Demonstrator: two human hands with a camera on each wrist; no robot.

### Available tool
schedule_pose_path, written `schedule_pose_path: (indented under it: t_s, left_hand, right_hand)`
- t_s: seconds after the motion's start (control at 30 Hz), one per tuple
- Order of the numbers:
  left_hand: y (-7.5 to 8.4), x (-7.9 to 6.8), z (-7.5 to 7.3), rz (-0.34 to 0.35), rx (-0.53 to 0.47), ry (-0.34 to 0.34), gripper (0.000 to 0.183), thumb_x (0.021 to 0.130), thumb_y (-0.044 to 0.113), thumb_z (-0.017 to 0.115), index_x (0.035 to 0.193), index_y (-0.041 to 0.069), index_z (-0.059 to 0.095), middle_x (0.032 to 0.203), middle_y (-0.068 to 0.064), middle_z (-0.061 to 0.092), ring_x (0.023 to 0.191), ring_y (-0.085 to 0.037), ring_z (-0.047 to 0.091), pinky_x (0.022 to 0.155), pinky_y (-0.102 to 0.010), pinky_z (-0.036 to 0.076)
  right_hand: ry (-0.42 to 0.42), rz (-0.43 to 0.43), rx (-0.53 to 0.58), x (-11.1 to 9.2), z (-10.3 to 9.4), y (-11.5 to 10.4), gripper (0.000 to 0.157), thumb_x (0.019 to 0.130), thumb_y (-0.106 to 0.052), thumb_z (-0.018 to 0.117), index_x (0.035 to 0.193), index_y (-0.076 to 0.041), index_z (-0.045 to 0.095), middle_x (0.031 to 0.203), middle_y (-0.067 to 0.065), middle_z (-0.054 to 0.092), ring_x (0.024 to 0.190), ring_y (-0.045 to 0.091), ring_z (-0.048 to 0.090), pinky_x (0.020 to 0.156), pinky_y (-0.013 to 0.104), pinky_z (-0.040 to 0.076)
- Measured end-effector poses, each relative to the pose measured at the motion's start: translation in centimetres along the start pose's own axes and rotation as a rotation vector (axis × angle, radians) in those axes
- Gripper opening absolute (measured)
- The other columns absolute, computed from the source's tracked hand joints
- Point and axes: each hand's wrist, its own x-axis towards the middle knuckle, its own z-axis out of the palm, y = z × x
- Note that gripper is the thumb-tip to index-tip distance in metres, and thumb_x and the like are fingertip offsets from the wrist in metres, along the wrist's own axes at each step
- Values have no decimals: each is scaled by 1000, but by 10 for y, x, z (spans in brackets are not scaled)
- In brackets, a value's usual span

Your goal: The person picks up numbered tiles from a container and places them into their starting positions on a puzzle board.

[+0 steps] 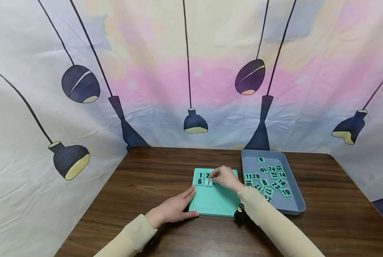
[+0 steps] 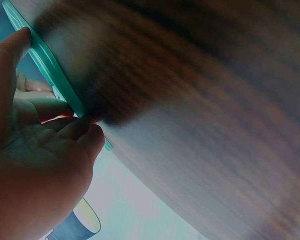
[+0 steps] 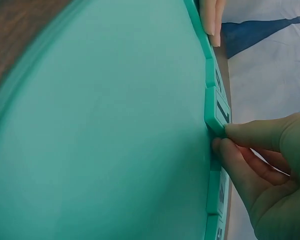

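Note:
A mint-green number board lies flat on the table, with tiles 1, 2, 6 and 7 at its far left. My left hand steadies its near left corner, fingers along the left side and thumb at the front edge. The left wrist view shows that hand against the board's rim. My right hand reaches over the board from the right. In the right wrist view, its thumb and index finger pinch the number tile 7 at one corner, and this tile stands slightly out of its row.
Right of the board, a blue-grey tray holds many loose number tiles, such as tile 19 and tile 9. Both stand on a dark wooden table. Behind hangs a curtain printed with lamps.

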Motion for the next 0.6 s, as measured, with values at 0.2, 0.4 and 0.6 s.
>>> schedule_pose_path:
  t_s: [0.2, 0.4, 0.6]
  left_hand:
    - [-1, 0, 0, 0, -3, -2, 88, 99, 60, 53, 161, 5, 22, 168, -11, 15, 146, -26, 36, 109, -42, 41]
    - [-1, 0, -1, 0, 1, 6, 88, 99, 60, 54, 161, 5, 22, 168, -11, 16, 145, -26, 37, 109, -43, 42]
    - [-1, 0, 0, 7, -5, -1, 88, 100, 60, 53, 161, 5, 22, 168, -11, 15, 145, -27, 37, 108, -43, 42]
  right_hand:
    - [-50, -63, -33, -7, 3, 1, 21, 89, -2, 75, 111, -3, 76, 101, 6, 72, 84, 17, 65, 68, 32, 53]
    - [-57, -130, -83, -9, 8, -1, 25, 87, 1, 77, 112, 0, 76, 104, 10, 71, 88, 21, 67, 72, 32, 55]
    - [-41, -158, -120, -10, 11, -3, 24, 88, 3, 75, 112, 1, 76, 104, 11, 68, 89, 24, 66, 74, 34, 55]
